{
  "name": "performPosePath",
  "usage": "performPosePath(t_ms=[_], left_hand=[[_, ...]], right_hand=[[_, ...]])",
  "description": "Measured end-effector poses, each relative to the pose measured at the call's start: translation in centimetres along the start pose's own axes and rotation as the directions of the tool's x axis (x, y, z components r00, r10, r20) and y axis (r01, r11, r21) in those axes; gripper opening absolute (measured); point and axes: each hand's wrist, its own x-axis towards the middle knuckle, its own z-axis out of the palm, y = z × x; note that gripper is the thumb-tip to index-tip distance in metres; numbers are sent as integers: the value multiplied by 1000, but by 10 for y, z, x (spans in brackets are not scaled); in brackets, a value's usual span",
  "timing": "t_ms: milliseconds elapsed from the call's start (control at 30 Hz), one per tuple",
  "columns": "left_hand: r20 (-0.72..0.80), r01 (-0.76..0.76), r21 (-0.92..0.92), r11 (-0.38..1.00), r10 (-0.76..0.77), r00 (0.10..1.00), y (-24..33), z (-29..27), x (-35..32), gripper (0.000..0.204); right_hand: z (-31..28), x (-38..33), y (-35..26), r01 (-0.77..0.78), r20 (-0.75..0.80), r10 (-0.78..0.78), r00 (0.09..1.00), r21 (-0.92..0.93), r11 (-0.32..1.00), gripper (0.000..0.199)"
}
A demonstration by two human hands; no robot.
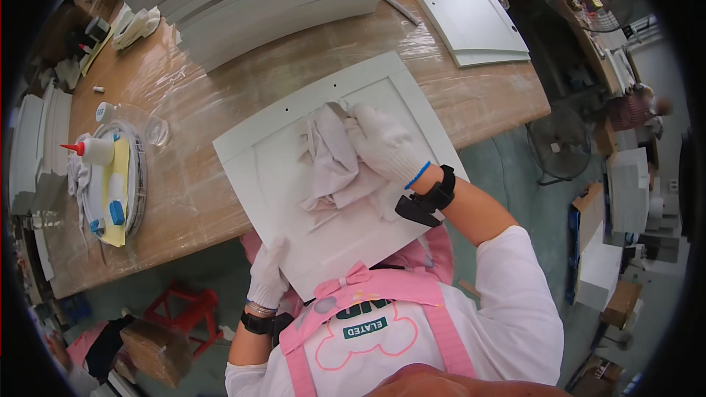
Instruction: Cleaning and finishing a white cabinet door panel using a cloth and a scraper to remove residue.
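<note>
A white panel [257, 176] with a recessed middle and two small dark holes along its far edge lies tilted over the front of the table, its near corner toward my body. My right hand [386, 143], in a white knit glove with a blue cuff edge, grips a crumpled pale cloth [331, 158] against the recessed face. The cloth hangs in loose folds toward me. At the panel's near left edge, my left hand [269, 276], also gloved, holds on with the thumb on top; its other fingers are mostly hidden.
Behind the panel rises a tall stack of white boards [272, 0] on the film-covered table [198, 206]. More white panels [471, 15] lie far right. On the left, a round tray [140, 191] bears a red-tipped bottle [97, 151]. A red stool [184, 312] stands below; a fan [562, 143] is at right.
</note>
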Motion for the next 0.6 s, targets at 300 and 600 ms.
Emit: performPosePath(t_ms=[300,600], left_hand=[[148,-90,-180,980,117,982,-4,-2,14,49],[89,-138,1,990,138,987,-11,-11,25,55]], right_hand=[[12,-16,31,-125,-273,104,956,-59,990,24],[-7,23,61,-166,-311,42,949,-383,909,21]])
